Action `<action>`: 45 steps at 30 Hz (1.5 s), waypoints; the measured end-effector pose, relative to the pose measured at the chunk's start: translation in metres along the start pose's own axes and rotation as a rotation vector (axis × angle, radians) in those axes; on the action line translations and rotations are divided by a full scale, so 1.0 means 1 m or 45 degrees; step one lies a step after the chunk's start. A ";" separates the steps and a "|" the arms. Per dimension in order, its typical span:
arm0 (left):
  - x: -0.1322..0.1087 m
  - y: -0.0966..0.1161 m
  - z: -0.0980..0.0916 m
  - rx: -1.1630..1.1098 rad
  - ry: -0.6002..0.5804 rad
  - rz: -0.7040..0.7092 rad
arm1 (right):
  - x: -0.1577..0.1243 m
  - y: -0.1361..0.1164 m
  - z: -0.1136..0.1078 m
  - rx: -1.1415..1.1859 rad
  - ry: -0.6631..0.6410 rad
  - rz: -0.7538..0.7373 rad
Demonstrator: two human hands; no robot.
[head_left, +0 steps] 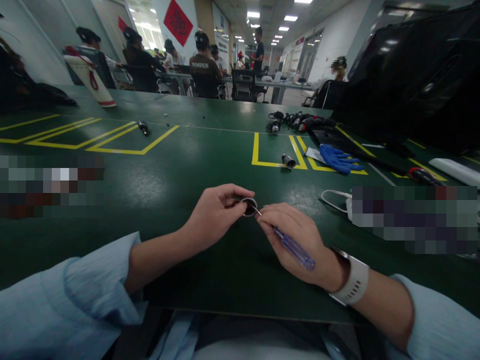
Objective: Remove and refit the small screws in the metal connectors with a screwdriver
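Observation:
My left hand (213, 215) pinches a small round metal part (249, 207), its open, ring-like end facing me and its inside dark. Between the fingers of my right hand (294, 240) lies a screwdriver with a clear purple handle (294, 248). The thin shaft of the screwdriver reaches to the rim of the round part; whether the tip touches something inside is too small to tell. Both hands are above the green table (180, 280), near its front edge.
A metal cylindrical piece (288, 161) stands by the yellow tape, with a blue glove (339, 158) to its right. Another small dark part (143, 128) lies at the left. Cables and fittings (275, 125), a white-red container (92, 82) and a large black screen (408, 70) stand farther back.

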State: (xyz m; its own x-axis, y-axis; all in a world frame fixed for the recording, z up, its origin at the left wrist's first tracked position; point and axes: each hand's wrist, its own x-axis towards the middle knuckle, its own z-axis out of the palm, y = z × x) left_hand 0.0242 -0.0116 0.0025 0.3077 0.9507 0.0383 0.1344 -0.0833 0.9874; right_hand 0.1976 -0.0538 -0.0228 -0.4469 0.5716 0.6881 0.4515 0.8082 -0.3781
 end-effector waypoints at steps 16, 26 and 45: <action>0.001 -0.001 0.002 -0.094 0.002 -0.022 | 0.000 -0.001 0.001 -0.009 -0.021 0.010; 0.000 0.001 0.002 -0.101 -0.002 -0.037 | 0.000 -0.001 0.000 0.015 -0.039 0.013; -0.002 0.004 0.002 -0.075 0.015 -0.018 | 0.000 -0.002 -0.001 0.039 -0.027 0.021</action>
State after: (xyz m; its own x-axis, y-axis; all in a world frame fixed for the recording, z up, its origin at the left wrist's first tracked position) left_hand 0.0259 -0.0140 0.0062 0.2947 0.9553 0.0257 0.0832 -0.0525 0.9951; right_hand 0.1973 -0.0556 -0.0219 -0.4557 0.5877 0.6686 0.4356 0.8022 -0.4082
